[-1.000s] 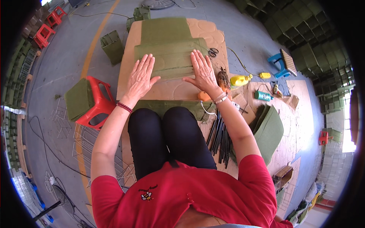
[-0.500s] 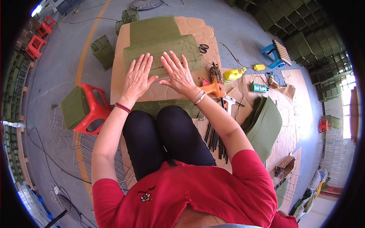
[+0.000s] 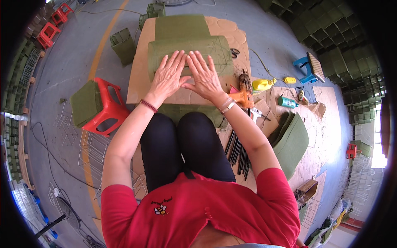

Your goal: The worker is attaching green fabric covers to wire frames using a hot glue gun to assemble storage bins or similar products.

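Observation:
My left hand (image 3: 168,78) lies flat, fingers outstretched, on a green felt-like piece (image 3: 219,51) on the cardboard-topped work surface (image 3: 137,80). Beside it my right hand (image 3: 204,79) also presses flat on that piece, fingers extended. The thumbs and forefingers nearly meet, and neither hand grips anything. Whatever lies under the palms is hidden. A second green sheet (image 3: 182,27) lies just beyond. Black-handled scissors (image 3: 235,53) rest at the piece's right edge. Right of my right wrist sits an orange glue gun (image 3: 242,98).
A yellow bottle (image 3: 263,85), a teal bottle (image 3: 288,102), black sticks (image 3: 239,156) and stacked green sheets (image 3: 293,142) lie to the right. A red stool (image 3: 109,111) stands left, with wire frames (image 3: 93,153) on the floor. A blue stool (image 3: 308,68) stands far right.
My hands have slid toward each other, so the gap between them is narrower. Both remain flat on the green piece. The whole view has shifted slightly.

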A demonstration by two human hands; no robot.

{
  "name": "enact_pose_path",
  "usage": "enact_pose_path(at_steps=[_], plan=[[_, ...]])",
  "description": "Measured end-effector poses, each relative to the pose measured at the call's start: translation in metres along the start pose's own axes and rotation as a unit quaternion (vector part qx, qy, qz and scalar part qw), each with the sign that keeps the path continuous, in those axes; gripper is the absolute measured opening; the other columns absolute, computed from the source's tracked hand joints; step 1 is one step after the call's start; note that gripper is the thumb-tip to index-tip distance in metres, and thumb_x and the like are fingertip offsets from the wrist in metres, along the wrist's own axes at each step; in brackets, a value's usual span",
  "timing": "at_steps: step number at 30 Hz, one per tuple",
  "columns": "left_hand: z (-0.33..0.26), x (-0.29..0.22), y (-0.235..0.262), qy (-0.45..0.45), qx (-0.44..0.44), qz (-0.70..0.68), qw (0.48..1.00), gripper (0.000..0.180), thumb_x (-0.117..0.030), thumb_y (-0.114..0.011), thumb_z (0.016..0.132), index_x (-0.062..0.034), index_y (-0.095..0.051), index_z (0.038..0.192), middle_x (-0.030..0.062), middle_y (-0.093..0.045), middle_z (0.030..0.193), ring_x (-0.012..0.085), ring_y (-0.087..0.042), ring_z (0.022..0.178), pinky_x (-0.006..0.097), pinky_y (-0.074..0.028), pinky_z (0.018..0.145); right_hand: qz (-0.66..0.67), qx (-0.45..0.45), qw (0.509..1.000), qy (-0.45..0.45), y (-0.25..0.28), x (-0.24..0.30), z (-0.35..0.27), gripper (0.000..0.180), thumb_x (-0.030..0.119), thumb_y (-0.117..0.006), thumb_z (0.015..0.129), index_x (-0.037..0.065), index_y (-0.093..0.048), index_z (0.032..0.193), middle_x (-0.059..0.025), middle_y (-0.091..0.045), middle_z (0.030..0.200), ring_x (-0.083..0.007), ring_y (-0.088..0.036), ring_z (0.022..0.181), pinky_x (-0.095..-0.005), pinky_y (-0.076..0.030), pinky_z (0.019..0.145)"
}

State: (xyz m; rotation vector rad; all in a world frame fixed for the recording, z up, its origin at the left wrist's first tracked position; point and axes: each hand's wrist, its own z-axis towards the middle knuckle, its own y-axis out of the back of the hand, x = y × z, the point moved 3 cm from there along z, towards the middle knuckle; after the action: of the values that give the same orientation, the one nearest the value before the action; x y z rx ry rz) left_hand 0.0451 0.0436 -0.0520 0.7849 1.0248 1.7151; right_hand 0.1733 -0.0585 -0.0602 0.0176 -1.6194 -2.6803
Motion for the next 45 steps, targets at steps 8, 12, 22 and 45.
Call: enact_pose_path(at_steps=[8, 12, 22, 45], plan=[[-0.013, 0.018, -0.002, 0.027, -0.050, 0.023, 0.998, 0.076, -0.052, -0.051, 0.094, -0.0030, -0.033, 0.149, 0.0117, -0.035, 0.154, 0.0261, -0.030, 0.144, 0.047, -0.026, 0.117, -0.043, -0.042, 0.997, -0.045, 0.010, -0.025, -0.008, 0.106, 0.072, -0.057, 0.077, 0.001, -0.028, 0.150, -0.0163, -0.027, 0.157, -0.0298, -0.022, 0.147, -0.0545, -0.018, 0.117], [-0.017, 0.023, -0.002, 0.036, 0.006, 0.034, 0.999, 0.077, -0.053, -0.050, 0.094, -0.0046, -0.029, 0.150, 0.0111, -0.033, 0.155, 0.0252, -0.027, 0.145, 0.047, -0.024, 0.118, -0.036, 0.054, 0.995, -0.080, 0.009, -0.045, -0.016, 0.107, 0.074, -0.053, 0.079, 0.002, -0.025, 0.151, -0.0169, -0.027, 0.157, -0.0299, -0.021, 0.148, -0.0537, -0.015, 0.118], [-0.003, 0.004, -0.008, 0.020, 0.020, 0.014, 0.999, 0.075, -0.048, -0.054, 0.093, -0.0055, -0.030, 0.151, 0.0092, -0.032, 0.156, 0.0263, -0.028, 0.144, 0.047, -0.024, 0.118, -0.028, -0.005, 0.999, -0.022, -0.003, -0.003, 0.003, 0.106, 0.076, -0.052, 0.076, 0.003, -0.031, 0.149, -0.0118, -0.029, 0.156, -0.0286, -0.021, 0.147, -0.0569, -0.017, 0.117], [-0.033, 0.066, 0.016, 0.138, -0.164, -0.084, 0.973, 0.072, -0.047, -0.041, 0.101, -0.0043, -0.019, 0.154, 0.0125, -0.021, 0.161, 0.0314, -0.018, 0.148, 0.050, -0.018, 0.119, -0.030, -0.044, 0.993, -0.103, 0.020, -0.060, -0.030, 0.105, 0.066, -0.059, 0.081, -0.001, -0.020, 0.152, -0.0191, -0.020, 0.159, -0.0303, -0.016, 0.149, -0.0510, -0.012, 0.119]])
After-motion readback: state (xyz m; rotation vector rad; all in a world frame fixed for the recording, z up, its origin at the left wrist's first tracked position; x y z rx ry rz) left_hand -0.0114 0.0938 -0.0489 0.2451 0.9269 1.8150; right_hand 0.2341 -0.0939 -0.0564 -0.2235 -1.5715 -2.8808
